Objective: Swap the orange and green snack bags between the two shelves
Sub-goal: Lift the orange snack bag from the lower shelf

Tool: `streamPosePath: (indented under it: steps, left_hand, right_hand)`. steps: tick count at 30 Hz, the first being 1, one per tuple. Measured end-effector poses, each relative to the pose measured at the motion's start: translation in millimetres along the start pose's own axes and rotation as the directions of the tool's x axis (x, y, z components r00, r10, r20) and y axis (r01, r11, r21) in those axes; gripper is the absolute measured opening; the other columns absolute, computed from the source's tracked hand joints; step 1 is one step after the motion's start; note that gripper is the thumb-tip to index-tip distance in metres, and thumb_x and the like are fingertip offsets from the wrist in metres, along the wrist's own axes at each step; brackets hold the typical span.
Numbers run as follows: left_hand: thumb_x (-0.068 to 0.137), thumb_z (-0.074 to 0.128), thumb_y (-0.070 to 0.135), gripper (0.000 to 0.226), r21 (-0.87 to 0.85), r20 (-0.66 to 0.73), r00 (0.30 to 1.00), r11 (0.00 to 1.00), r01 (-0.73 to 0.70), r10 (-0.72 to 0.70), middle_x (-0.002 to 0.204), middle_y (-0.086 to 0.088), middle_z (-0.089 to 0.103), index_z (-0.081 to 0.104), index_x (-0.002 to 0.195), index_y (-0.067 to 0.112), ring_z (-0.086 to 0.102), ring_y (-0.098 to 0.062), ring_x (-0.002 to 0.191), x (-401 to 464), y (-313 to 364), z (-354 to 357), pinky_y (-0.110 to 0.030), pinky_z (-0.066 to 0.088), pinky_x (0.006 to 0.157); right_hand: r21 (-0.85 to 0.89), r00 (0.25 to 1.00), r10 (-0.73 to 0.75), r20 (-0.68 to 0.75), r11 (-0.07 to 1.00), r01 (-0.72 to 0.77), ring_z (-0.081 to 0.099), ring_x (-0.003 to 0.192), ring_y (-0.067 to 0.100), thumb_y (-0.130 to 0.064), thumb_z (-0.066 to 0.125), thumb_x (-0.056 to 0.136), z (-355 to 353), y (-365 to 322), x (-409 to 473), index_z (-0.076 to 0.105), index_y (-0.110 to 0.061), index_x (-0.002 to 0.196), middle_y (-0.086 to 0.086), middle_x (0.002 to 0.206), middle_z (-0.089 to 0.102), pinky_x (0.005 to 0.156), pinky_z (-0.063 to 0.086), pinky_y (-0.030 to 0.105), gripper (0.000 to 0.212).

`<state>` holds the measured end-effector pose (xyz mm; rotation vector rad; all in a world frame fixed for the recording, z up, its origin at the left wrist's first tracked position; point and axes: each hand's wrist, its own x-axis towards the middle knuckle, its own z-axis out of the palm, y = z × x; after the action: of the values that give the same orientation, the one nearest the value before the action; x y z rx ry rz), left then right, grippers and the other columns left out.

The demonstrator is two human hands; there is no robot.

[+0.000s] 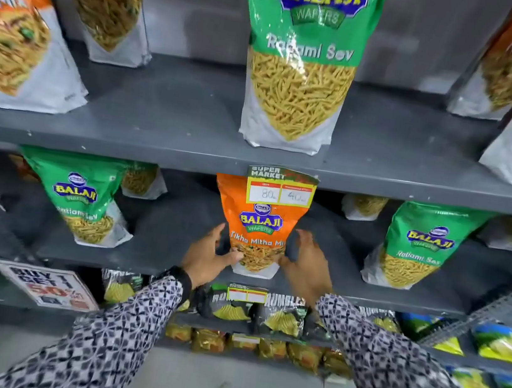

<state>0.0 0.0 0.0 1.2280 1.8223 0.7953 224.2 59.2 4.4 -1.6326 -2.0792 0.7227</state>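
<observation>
On the lower shelf (172, 267) the orange bag (259, 230) stands alone at the middle, with bare shelf on both sides of it. The left hand (210, 253) and right hand (304, 263) fill the room just beside the bag's lower corners. Farther left of the orange bag a green bag (83, 199) blocks the way; farther right another green bag (415, 245) does the same. Above the orange bag, the upper shelf's front edge (123, 149) and a hanging price tag (280, 187) cover the bag's top. Over that edge, a tall green bag (302, 68) stands with open shelf on either side, before orange bags (16, 38) at the far left and right.
</observation>
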Motion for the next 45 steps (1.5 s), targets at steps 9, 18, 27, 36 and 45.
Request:
streamPosePath:
  steps: [9, 18, 27, 36, 45]
  left_hand:
    - [0.084, 0.085, 0.018, 0.042, -0.039, 0.123, 0.992, 0.999, 0.021, -0.016, 0.126, -0.001, 0.073, 0.061, 0.117, 0.025, 0.068, -0.025, 0.119, 30.8, -7.9, 19.1, -0.048, 0.050, 0.111]
    - [0.068, 0.088, 0.046, 0.041, -0.072, 0.064, 0.998, 0.997, -0.016, 0.020, 0.116, 0.003, 0.080, 0.071, 0.102, 0.031, 0.075, -0.022, 0.110, 25.7, -31.2, 20.4, -0.051, 0.057, 0.104]
    - [0.075, 0.090, 0.038, 0.045, -0.045, -0.036, 0.999, 0.998, -0.041, 0.039, 0.113, 0.001, 0.081, 0.074, 0.112, 0.019, 0.076, -0.020, 0.105, -67.9, -35.5, 1.7, -0.047, 0.060, 0.098]
    - [0.084, 0.084, 0.041, 0.025, -0.083, -0.162, 0.973, 0.980, -0.181, 0.166, 0.102, 0.010, 0.082, 0.074, 0.104, 0.030, 0.076, -0.007, 0.096, -183.1, -30.3, -31.8, -0.035, 0.059, 0.088]
    - [0.085, 0.076, 0.046, 0.026, -0.063, -0.355, 0.833, 0.878, -0.474, 0.424, 0.101, 0.026, 0.080, 0.073, 0.110, 0.038, 0.074, 0.006, 0.093, -232.4, 64.1, -104.6, -0.013, 0.054, 0.075]
  right_hand:
    - [0.018, 0.973, 0.087, 0.212, 0.995, -0.093, 0.065, 0.120, 0.030, -0.045, 0.083, 0.077, 43.2, 25.3, 49.2, 0.052, -0.017, 0.143, 0.006, 0.131, 0.067, 0.107, 0.051, 0.049, 0.077]
    - [0.106, 0.984, 0.120, 0.132, 0.985, -0.135, 0.073, 0.111, 0.033, -0.024, 0.086, 0.077, 37.3, 5.2, 14.3, 0.059, -0.021, 0.132, 0.006, 0.123, 0.077, 0.095, 0.059, 0.047, 0.062]
    - [0.223, 0.988, 0.058, 0.146, 0.971, -0.090, 0.076, 0.104, 0.026, -0.026, 0.090, 0.075, 22.3, -19.0, -64.6, 0.065, -0.021, 0.125, 0.002, 0.115, 0.080, 0.096, 0.060, 0.047, 0.056]
    - [0.405, 0.991, -0.080, 0.103, 0.914, 0.032, 0.075, 0.102, 0.013, -0.037, 0.092, 0.071, 7.2, -51.0, -150.3, 0.068, -0.027, 0.119, -0.012, 0.109, 0.079, 0.095, 0.062, 0.046, 0.055]
    - [0.521, 0.961, -0.237, -0.141, 0.808, 0.276, 0.071, 0.095, -0.009, -0.030, 0.091, 0.075, -76.2, -143.0, -157.4, 0.070, -0.026, 0.121, -0.022, 0.102, 0.076, 0.089, 0.058, 0.020, 0.050]
